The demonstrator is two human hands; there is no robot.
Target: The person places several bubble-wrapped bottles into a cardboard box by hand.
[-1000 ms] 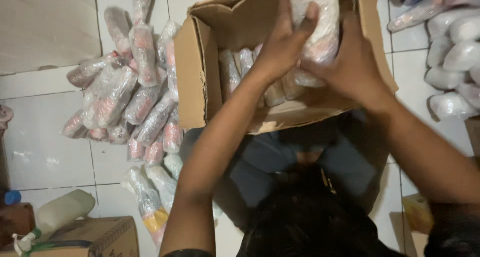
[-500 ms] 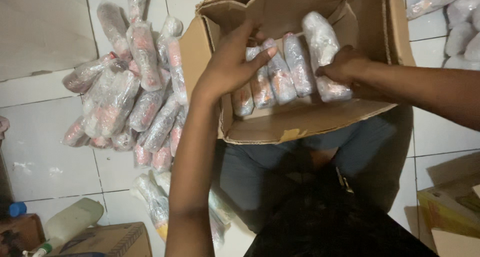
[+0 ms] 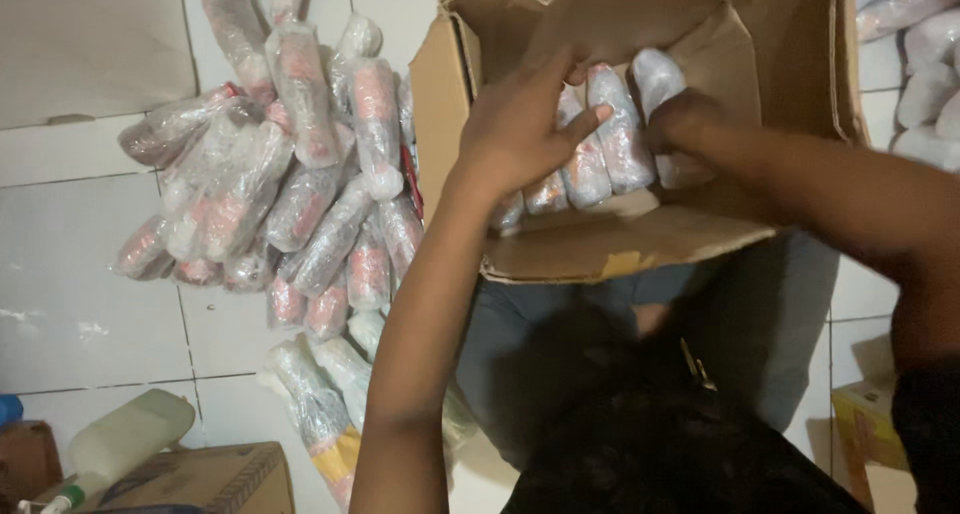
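While both hands work inside the open cardboard box (image 3: 700, 34), the left hand (image 3: 525, 124) lies flat on the row of plastic-wrapped packets (image 3: 610, 139) standing side by side in the box, fingers spread and extended over their tops; its grip is released, pressing rather than clasping. Right hand (image 3: 685, 124) is curled against the rightmost packet of the row; whether its grip is clenched around that packet cannot be told, since the fingers are hidden behind the hand. Packets in the box: clear film with red-and-white contents, upright, touching one another, near the front wall. Box flaps stand open; the front flap (image 3: 620, 249) folds toward the person. On the tiled floor (image 3: 90, 274) left of the box, a loose heap of like packets (image 3: 290, 174). More white wrapped packets (image 3: 925, 64) at upper right. A pale plastic bottle (image 3: 125, 439) lies at lower left, beside a smaller carton (image 3: 210, 479).
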